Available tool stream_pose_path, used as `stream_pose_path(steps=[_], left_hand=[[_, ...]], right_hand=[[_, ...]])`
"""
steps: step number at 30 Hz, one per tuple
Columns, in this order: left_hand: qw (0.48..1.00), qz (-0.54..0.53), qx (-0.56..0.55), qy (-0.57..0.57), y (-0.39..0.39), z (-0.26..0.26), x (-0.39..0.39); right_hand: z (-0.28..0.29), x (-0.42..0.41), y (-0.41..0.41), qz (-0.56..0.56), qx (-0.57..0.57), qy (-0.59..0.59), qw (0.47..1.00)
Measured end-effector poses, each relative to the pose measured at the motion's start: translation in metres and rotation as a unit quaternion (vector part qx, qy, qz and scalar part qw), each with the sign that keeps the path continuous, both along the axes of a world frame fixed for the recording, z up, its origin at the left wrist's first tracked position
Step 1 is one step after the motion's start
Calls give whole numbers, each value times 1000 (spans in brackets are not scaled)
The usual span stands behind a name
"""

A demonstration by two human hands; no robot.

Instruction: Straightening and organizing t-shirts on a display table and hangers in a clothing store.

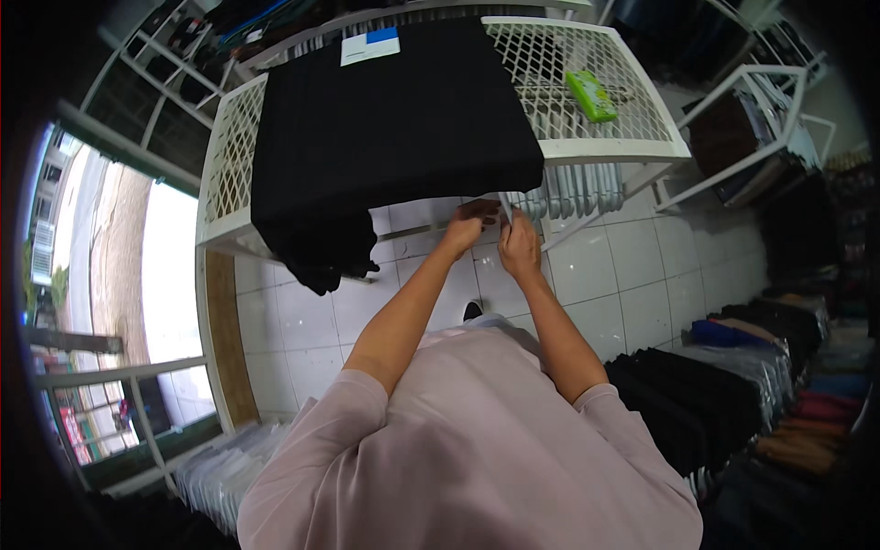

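Below the near edge of a white mesh-topped table (pixel 612 148), both my hands are close together at the left end of a row of grey hangers (pixel 577 191). My right hand (pixel 520 244) is closed on a pale grey hanger, whose end shows above my fingers. Just to its left, my left hand (pixel 469 223) has its fingers bent towards the same hanger; whether they touch it is not clear. A black garment (pixel 399 124) lies spread over the tabletop, its lower left part hanging bunched over the near edge. A white and blue card (pixel 370 48) rests on its far part.
A green packet (pixel 591 96) lies on the mesh at the right. Racks of dark and plastic-wrapped clothes (pixel 687 392) stand at the lower right, with wrapped garments (pixel 230 467) at the lower left. A white metal rack (pixel 742 155) is at the upper right. Glass panels border the left side.
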State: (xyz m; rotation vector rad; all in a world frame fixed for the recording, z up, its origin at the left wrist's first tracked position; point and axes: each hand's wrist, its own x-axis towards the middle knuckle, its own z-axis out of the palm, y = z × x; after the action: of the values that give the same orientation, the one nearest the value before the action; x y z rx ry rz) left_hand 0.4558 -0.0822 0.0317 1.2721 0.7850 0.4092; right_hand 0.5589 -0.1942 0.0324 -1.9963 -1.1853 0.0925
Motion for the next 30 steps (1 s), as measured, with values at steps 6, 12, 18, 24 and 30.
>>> stream_pose_path(steps=[6, 12, 18, 24, 30], left_hand=[[978, -3, 198, 64, 0, -28, -50], [896, -81, 395, 184, -32, -14, -106], [754, -109, 647, 45, -58, 2, -121], [826, -217, 519, 20, -70, 30, -142], [814, -165, 557, 10, -78, 87, -172]], right_hand=[[13, -20, -64, 5, -58, 68, 996], [50, -54, -152, -76, -58, 196, 976], [95, -92, -232, -122, -109, 289, 943], [118, -127, -236, -143, -121, 13, 982], [121, -151, -165, -105, 24, -169, 980]])
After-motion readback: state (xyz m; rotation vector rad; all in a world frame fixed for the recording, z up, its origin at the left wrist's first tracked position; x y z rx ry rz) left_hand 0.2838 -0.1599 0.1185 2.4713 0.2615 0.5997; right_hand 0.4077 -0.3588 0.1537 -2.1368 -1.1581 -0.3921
